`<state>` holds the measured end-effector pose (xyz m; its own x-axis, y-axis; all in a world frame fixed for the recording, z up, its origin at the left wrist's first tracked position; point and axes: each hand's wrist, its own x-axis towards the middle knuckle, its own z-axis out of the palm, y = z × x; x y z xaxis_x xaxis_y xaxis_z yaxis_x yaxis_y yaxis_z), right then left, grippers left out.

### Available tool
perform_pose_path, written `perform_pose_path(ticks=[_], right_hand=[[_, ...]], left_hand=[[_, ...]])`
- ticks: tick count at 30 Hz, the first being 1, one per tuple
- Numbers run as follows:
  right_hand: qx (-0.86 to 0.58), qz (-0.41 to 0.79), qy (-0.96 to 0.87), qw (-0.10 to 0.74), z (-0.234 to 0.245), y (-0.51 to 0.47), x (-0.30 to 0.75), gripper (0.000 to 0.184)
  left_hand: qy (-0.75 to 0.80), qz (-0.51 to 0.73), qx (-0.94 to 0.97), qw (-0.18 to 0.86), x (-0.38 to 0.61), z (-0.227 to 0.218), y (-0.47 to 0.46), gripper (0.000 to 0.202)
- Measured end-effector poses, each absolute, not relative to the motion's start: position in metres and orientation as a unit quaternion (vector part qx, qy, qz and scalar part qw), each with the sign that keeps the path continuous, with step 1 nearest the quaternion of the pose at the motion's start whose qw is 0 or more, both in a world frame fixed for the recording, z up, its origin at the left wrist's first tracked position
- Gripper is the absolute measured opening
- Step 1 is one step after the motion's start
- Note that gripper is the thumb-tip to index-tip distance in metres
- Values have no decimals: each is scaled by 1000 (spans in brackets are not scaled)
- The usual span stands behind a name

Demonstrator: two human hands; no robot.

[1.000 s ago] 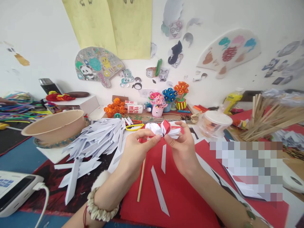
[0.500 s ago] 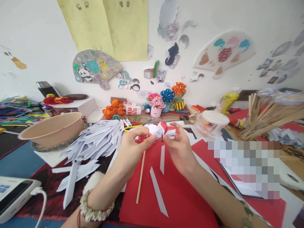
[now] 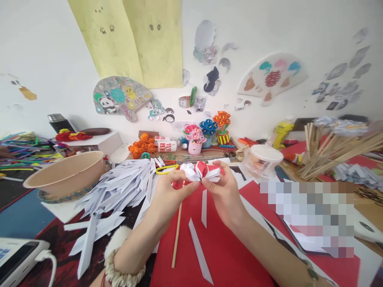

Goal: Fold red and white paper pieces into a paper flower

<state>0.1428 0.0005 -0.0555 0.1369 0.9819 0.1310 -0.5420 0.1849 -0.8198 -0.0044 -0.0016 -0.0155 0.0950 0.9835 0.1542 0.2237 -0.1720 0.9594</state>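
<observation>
Both my hands meet over a red paper sheet at the table's middle. My left hand and my right hand pinch a red and white folded paper flower from either side, fingers closed on it. A thin wooden stick runs down from the flower, under my left hand. Two white pointed paper strips lie on the red sheet below my hands. A heap of the same white strips spreads to the left.
A tan bowl stands at the left, a phone with a cable near the lower left corner. A lidded clear cup and a bundle of wooden sticks sit at the right. Small flower pots line the wall.
My hands and the flower have kept their grip and shifted slightly left and down in view as my head tilted up. The fingers work at the flower's folds.
</observation>
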Motion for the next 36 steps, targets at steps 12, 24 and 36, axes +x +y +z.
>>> perform_pose_path(ticks=[12, 24, 36], right_hand=[[-295, 588, -344, 670, -53, 1, 140, 56], [-276, 652, -336, 621, -55, 5, 143, 55], [-301, 577, -377, 659, -50, 3, 142, 48]], left_hand=[[473, 473, 580, 464, -5, -17, -6, 23], [462, 495, 635, 372, -8, -27, 5, 21], [496, 476, 651, 322, -3, -17, 1, 21]])
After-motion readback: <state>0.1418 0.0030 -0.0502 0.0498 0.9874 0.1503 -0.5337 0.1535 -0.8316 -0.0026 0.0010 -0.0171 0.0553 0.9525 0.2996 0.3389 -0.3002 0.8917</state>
